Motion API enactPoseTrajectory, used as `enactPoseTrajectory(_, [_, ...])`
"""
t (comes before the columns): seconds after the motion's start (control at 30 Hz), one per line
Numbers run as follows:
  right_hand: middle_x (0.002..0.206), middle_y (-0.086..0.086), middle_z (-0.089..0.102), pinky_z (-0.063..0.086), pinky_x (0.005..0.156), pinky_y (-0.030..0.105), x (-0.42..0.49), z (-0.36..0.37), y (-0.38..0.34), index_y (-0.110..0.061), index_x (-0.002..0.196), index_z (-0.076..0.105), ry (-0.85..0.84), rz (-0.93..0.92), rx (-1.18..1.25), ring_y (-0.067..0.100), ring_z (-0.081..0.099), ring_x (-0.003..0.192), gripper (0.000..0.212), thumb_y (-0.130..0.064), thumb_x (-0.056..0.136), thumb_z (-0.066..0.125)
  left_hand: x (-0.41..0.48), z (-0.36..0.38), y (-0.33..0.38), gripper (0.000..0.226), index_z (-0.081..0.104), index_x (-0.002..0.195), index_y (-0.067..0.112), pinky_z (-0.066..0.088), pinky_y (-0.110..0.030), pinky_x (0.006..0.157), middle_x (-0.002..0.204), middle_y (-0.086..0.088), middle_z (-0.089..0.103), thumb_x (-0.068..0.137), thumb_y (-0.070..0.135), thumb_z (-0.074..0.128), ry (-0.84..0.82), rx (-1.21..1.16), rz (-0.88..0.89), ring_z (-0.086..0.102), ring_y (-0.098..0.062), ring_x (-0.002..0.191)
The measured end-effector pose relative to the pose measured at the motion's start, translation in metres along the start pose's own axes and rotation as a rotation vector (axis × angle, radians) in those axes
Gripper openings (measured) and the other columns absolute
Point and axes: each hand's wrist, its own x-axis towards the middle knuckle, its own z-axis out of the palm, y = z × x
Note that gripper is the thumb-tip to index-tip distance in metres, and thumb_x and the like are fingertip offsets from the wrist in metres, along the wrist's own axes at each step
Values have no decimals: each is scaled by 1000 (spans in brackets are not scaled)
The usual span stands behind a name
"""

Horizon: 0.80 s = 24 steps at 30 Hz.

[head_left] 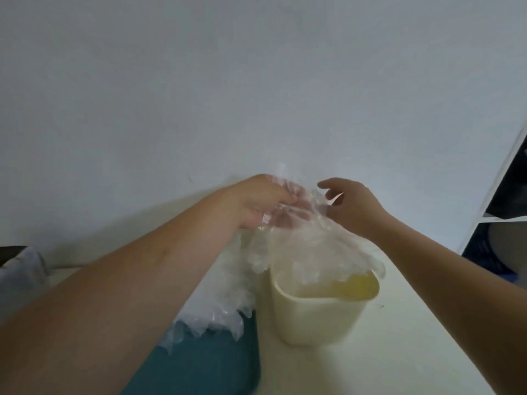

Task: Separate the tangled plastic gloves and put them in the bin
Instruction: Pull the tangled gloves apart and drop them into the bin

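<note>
The left forearm point(128, 295) and right forearm point(456, 283), both bare, rise from the lower corners and converge at mid-frame. The left hand point(258, 202) shows its back, wrist slightly bent, fingers curled and gripping a bunch of gloves point(291, 223); the right hand point(355, 208) is just beside it but apart, back to the camera, index finger stretched toward the left hand, thumb below it, other fingers loosely curled; film meets its thumb, though a pinch is unclear.

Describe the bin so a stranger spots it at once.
On the pale table, find the teal tray heaped with clear gloves. The bin stands just right of it. It is the only cream, open-topped tub, with something yellow inside.
</note>
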Motion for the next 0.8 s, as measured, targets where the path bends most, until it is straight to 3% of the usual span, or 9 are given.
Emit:
enactPoseTrajectory(0.13, [122, -2, 64, 46, 92, 26, -12, -28, -3, -25, 134, 62, 232, 23, 77, 16, 63, 107, 36, -18, 98, 62, 27, 26, -19, 31, 60, 80, 10, 53, -32, 52, 83, -13, 72, 103, -7, 50, 126, 84, -117, 69, -29, 76])
enactPoseTrajectory(0.23, [127, -1, 69, 47, 95, 23, -35, -27, -30, -19, 132, 66, 48, -6, 126, 18, 66, 114, 33, -27, 100, 62, 32, 35, -27, 19, 63, 87, 6, 51, -30, 45, 60, -9, 66, 100, -6, 55, 178, 100, -163, 60, -27, 63])
enactPoseTrajectory(0.37, [154, 1, 48, 39, 103, 29, -67, 1, -66, -24, 154, 42, -492, 74, -11, 20, 50, 134, 54, -47, 106, 46, 30, 28, -29, 17, 70, 94, -2, 54, -41, 69, 84, -18, 69, 83, -11, 60, 312, 26, -97, 67, -32, 75])
enactPoseTrajectory(0.47, [168, 4, 26, 32, 118, 43, -65, 28, -68, -29, 164, 15, -620, 149, -169, 31, 36, 149, 68, -55, 105, 39, 17, 16, -25, 23, 60, 80, 13, 50, -40, 79, 77, -8, 57, 89, -8, 53, 431, -32, 4, 56, -25, 76])
enactPoseTrajectory(0.5, [169, 5, 23, 31, 120, 47, -62, 39, -66, -34, 163, 12, -634, 133, -243, 35, 35, 149, 68, -57, 104, 37, 9, 11, -25, 24, 57, 81, 17, 34, -30, 83, 80, -6, 58, 90, -5, 53, 456, -50, 33, 57, -24, 77])
enactPoseTrajectory(0.53, [168, 7, 25, 31, 119, 51, -58, 47, -63, -38, 162, 14, -662, 114, -302, 38, 37, 147, 65, -57, 103, 35, 3, 5, -26, 20, 58, 86, 17, 44, -54, 111, 89, -7, 63, 91, -2, 56, 486, -56, 63, 63, -25, 84])
enactPoseTrajectory(0.57, [165, 8, 31, 32, 119, 53, -55, 57, -62, -38, 160, 21, -694, 77, -345, 38, 40, 144, 62, -56, 103, 36, -9, -4, -28, 18, 61, 94, 17, 56, -41, 102, 101, -8, 67, 90, 0, 60, 513, -50, 82, 69, -26, 95])
enactPoseTrajectory(0.63, [157, 6, 45, 34, 118, 50, -52, 66, -56, -31, 156, 37, -765, 40, -496, 33, 45, 140, 56, -51, 104, 40, -24, -12, -32, 26, 63, 111, 17, 58, -42, 103, 116, -11, 67, 91, 2, 65, 528, -58, 108, 70, -26, 110])
enactPoseTrajectory(0.8, [153, 7, 50, 33, 119, 53, -49, 82, -51, -20, 153, 45, -806, 3, -748, 33, 47, 139, 54, -44, 106, 33, -71, -34, -50, 30, 67, 120, 14, 61, -39, 98, 123, -8, 68, 91, 4, 68, 541, 0, 120, 70, -21, 110])
